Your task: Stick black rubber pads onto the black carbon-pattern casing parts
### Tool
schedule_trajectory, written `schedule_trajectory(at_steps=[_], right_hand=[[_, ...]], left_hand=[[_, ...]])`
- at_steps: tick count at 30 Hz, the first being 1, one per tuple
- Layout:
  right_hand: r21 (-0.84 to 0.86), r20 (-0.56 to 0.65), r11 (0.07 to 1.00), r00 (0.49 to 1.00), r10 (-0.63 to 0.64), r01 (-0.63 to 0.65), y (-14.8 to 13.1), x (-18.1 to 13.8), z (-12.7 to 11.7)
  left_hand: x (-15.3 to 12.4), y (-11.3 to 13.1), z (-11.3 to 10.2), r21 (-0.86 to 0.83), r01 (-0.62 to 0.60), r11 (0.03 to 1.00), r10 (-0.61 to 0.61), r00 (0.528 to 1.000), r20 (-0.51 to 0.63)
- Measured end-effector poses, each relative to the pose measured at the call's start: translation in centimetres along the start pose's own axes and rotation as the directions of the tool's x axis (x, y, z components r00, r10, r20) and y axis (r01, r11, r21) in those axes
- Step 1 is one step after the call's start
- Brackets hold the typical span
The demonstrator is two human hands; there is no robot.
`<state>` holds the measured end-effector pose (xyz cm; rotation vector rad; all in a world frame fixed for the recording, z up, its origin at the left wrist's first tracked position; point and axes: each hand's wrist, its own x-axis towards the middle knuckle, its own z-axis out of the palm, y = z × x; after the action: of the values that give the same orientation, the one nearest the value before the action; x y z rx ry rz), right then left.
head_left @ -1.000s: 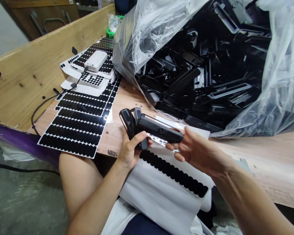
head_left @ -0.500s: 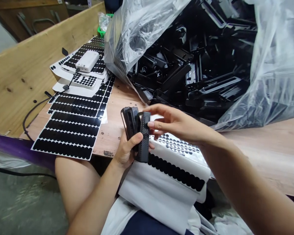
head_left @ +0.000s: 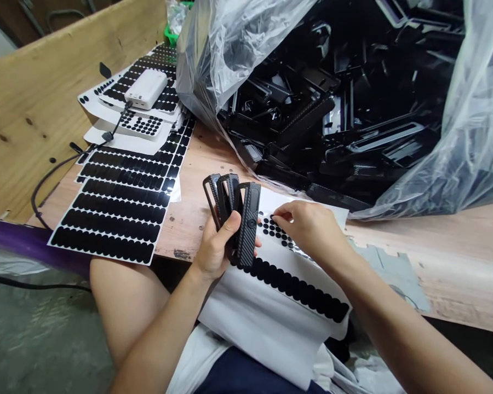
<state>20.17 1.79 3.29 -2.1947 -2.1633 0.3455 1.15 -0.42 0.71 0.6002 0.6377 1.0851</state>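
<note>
My left hand (head_left: pixel 213 249) grips a fanned-out bunch of black plastic casings, its thumb pressed across them. The front casing (head_left: pixel 248 224) has a carbon-fibre weave, a long oval recess and a round spot lower down. Behind it, thinner frame-like edges (head_left: pixel 211 189) stick up. To the right, my right hand (head_left: pixel 308 224) is closed in a pinch, thumb and forefinger at a white sheet of small round black stickers (head_left: pixel 277 231). Whatever lies between those fingertips is too small to make out. A row of larger black round stickers (head_left: pixel 299 290) runs along the sheet nearer my lap.
A big clear plastic bag (head_left: pixel 213 71) full of black plastic parts (head_left: pixel 296 120) stands behind my hands. On the left are sticker sheets (head_left: pixel 110 219), a white power bank (head_left: pixel 147 88) with a cable, and a wooden side board (head_left: pixel 36 120). A grey flat piece (head_left: pixel 390 271) lies at right.
My right hand has left the front casing and moved right and down to the small round stickers, its fingers now pinched. My left hand still holds the casings, now spread wider.
</note>
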Motion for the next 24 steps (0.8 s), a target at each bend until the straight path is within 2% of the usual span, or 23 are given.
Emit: schedule_trajectory(at_steps=[15,22,24], right_hand=[[-0.098,-0.070,0.991,0.994,0.086,-0.092,-1.7,-0.4,0.5],[-0.038,-0.095,0.987,0.984,0.149,-0.153,-1.8,-0.3,0.9],[0.043,-0.114,0.982,0.976,0.187,-0.183,-1.7,-0.7,0.7]], left_hand=[[0.0,0.0,-0.2,0.001,0.018,1.000,-0.018,1.000,-0.003],[-0.1,-0.2,-0.4,0.013,0.051,0.999,-0.051,0.999,0.016],[-0.1,-0.2,-0.3,-0.002,0.037,0.999,-0.037,0.999,0.012]])
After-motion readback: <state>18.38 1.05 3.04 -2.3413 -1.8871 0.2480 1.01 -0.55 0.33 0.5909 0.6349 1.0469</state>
